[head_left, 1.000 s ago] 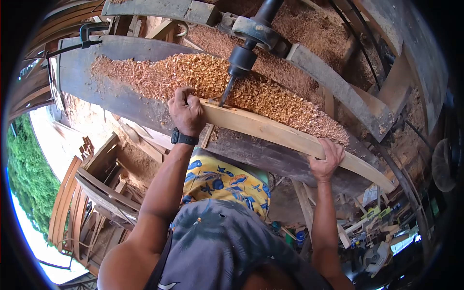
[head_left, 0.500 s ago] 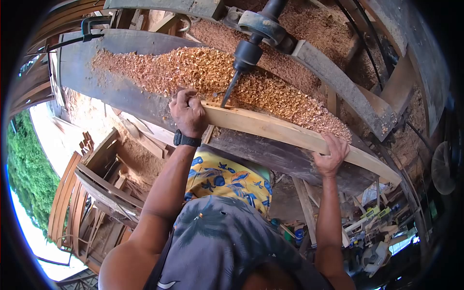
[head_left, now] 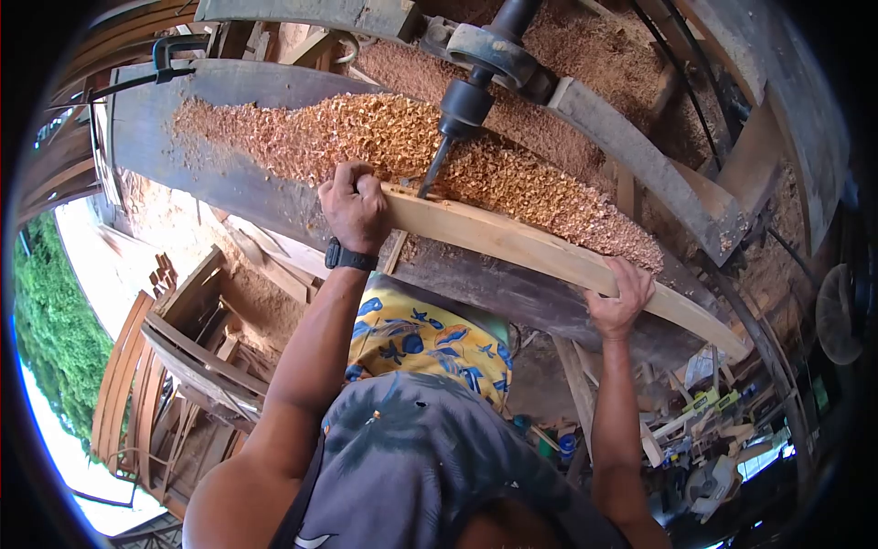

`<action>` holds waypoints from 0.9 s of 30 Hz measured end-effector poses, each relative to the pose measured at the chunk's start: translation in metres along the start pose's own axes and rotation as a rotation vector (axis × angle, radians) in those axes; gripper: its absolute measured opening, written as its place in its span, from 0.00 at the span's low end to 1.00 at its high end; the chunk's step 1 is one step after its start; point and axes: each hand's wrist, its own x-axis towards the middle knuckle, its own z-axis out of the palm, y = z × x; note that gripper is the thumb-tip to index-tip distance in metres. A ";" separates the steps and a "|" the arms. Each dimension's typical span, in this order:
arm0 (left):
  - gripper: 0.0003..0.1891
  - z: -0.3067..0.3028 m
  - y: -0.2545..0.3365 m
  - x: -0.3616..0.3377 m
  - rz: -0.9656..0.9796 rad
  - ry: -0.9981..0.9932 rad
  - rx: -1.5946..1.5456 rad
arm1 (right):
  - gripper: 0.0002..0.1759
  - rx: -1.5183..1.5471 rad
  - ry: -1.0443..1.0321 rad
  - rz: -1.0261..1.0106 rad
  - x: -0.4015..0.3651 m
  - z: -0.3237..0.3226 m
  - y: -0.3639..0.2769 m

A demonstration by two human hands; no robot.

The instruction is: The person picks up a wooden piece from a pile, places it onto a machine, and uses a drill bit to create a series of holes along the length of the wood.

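1. The plank (head_left: pixel 503 233) lies on the table (head_left: pixel 210 174), spanning 11 to nearly 4 o'clock, its upper edge meeting the bit (head_left: pixel 436 165) at 12.
2. The left hand (head_left: pixel 355 209), at 10, clenches its end beside the bit, likely resisting twist.
3. The right hand (head_left: pixel 620 297), at 3, clasps it farther along, presumably for leverage.

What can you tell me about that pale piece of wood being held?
The pale wooden piece is long, bare and seemingly curved, lying across a dark table. The left hand grips its left end, the right hand farther along. The drill bit meets its top edge; wood chips pile along its far side.
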 end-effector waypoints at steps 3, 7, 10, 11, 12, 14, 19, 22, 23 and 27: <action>0.08 -0.003 0.000 -0.008 0.001 0.026 -0.006 | 0.38 0.013 -0.020 -0.031 0.008 -0.004 0.002; 0.09 -0.002 0.000 0.001 -0.006 0.011 -0.023 | 0.39 0.030 -0.032 -0.011 0.006 -0.002 0.000; 0.09 0.006 0.009 0.015 0.011 0.049 -0.018 | 0.39 0.032 0.012 0.010 -0.003 0.005 -0.001; 0.09 0.007 0.012 0.019 0.028 0.036 -0.051 | 0.39 0.033 0.011 0.010 -0.004 0.007 -0.001; 0.08 0.006 0.013 0.020 0.045 0.022 -0.083 | 0.39 0.025 0.022 0.009 -0.005 0.008 -0.001; 0.08 0.003 0.006 0.016 0.032 -0.018 -0.065 | 0.39 0.015 0.026 0.019 -0.011 0.007 -0.003; 0.08 0.001 -0.007 0.002 0.036 0.023 -0.018 | 0.39 0.014 0.009 -0.053 0.006 0.002 0.000; 0.09 0.001 -0.003 0.005 0.013 -0.002 0.006 | 0.39 0.019 -0.011 -0.016 0.007 0.000 -0.002; 0.09 0.006 0.003 0.014 -0.005 0.016 -0.028 | 0.39 0.024 0.000 -0.019 0.006 0.003 -0.001; 0.11 0.008 0.010 0.020 0.022 0.012 -0.079 | 0.38 -0.007 0.044 -0.016 -0.005 0.008 0.003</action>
